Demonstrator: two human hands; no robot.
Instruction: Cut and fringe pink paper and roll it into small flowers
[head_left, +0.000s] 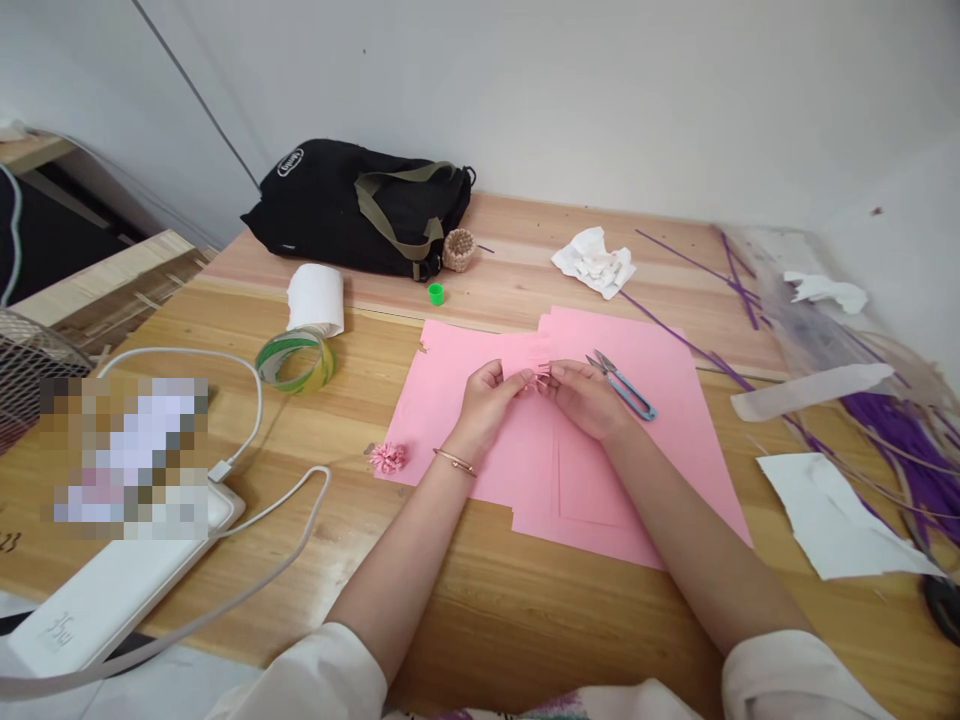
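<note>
My left hand and my right hand meet above sheets of pink paper. Between their fingertips they pinch a small piece of fringed pink paper, whose thin strands stick out; the fingers partly hide it. Beside my right hand, blue-handled thread snips lie on the pink sheets with their blades apart. A pink pompom-like paper flower rests at the sheets' lower left corner.
At the back lie a black bag, a small woven basket, a green cap and crumpled tissue. Leftward are a paper roll, tape rolls and a white power bank with cable. Purple strips clutter the right.
</note>
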